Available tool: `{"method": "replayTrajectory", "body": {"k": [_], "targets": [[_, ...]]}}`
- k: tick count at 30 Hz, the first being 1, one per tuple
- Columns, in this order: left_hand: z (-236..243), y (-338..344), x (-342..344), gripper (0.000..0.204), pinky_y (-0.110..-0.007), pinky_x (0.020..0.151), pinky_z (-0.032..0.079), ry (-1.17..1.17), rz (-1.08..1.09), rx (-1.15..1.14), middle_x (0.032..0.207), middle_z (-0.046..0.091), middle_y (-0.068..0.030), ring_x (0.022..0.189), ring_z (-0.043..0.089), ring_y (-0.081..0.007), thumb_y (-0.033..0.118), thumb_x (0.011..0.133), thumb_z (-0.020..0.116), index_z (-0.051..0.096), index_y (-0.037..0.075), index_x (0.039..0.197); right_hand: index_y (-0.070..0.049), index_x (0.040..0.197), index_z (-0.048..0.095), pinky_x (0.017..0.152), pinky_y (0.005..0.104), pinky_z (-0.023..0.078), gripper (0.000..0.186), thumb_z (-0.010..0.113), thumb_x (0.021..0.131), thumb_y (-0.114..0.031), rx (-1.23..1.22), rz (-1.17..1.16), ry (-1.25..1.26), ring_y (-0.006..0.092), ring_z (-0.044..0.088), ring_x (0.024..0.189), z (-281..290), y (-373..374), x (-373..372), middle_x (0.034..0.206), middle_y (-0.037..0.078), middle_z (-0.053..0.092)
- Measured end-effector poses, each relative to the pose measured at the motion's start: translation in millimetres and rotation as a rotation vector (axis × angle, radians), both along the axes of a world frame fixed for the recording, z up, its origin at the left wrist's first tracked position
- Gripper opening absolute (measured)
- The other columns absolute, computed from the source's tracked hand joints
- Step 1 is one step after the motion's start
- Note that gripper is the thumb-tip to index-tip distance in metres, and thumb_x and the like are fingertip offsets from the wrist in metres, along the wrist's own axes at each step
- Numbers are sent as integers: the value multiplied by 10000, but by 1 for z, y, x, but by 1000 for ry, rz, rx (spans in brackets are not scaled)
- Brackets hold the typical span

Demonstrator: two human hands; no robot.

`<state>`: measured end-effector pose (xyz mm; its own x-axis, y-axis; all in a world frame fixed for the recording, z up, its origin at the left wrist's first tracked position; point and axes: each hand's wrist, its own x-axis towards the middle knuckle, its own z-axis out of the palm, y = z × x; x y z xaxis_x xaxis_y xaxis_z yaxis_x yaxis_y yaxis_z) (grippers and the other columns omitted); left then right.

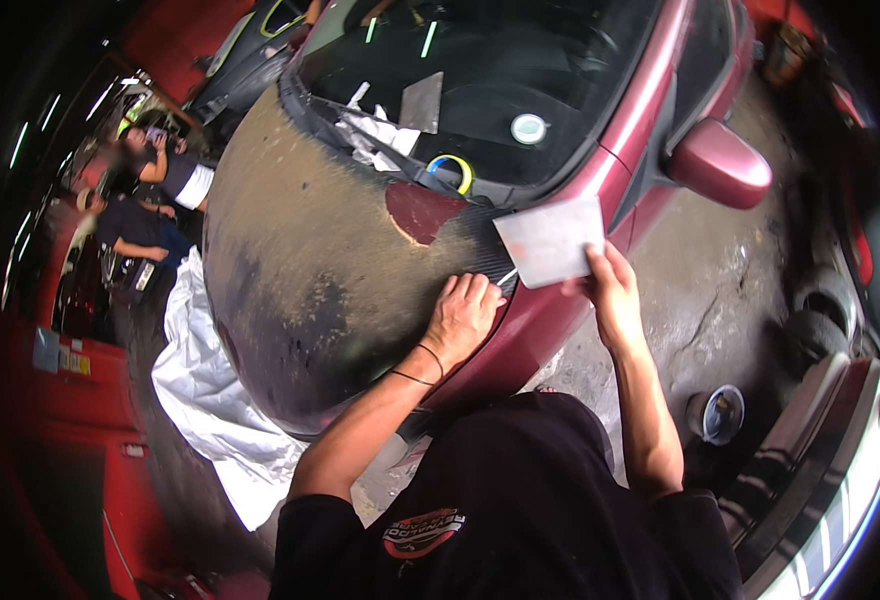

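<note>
A maroon car's hood (pixel 290 235) carries a worn, brown-stained dark covering. Carbon-weave texture shows near its rear corner, and a patch of maroon paint (pixel 422 212) lies bare beside it. My left hand (pixel 463 318) rests at the hood's side edge with its fingers curled closed. A thin white strip (pixel 507 277) sticks out by its fingertips; whether they grip it or the covering's edge is unclear. My right hand (pixel 612 290) pinches a stiff, pale square sheet (pixel 552 243) by its near right corner, over the fender next to the windshield.
On the windshield base lie a grey square sheet (pixel 422 103), crumpled white paper (pixel 375 140) and a yellow-and-blue tape roll (pixel 465 176). The side mirror (pixel 725 165) juts out right. A bucket (pixel 717 414) stands on the floor. Silver sheeting (pixel 205 390) lies left; people (pixel 145 225) are beyond.
</note>
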<state>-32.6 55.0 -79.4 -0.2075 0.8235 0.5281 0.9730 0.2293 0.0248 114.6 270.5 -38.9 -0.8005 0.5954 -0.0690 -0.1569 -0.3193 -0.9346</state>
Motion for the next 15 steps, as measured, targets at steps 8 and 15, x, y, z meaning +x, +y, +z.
{"method": "replayTrajectory", "body": {"k": [8,15], "targets": [[-14,12,29,151,-445,816,449,-21,296,137,924,583,-51,909,596,-265,198,940,757,637,109,965,34,1202,656,703,281,632,225,665,1062,-142,249,444,-167,149,705,796,15,-9,-213,1013,74,696],[-11,6,37,179,-444,864,470,-137,344,239,914,598,-50,924,604,-273,253,931,751,639,115,906,144,1460,531,723,292,662,526,698,1031,-109,512,443,-146,203,766,847,13,6,-226,1170,181,737]]}}
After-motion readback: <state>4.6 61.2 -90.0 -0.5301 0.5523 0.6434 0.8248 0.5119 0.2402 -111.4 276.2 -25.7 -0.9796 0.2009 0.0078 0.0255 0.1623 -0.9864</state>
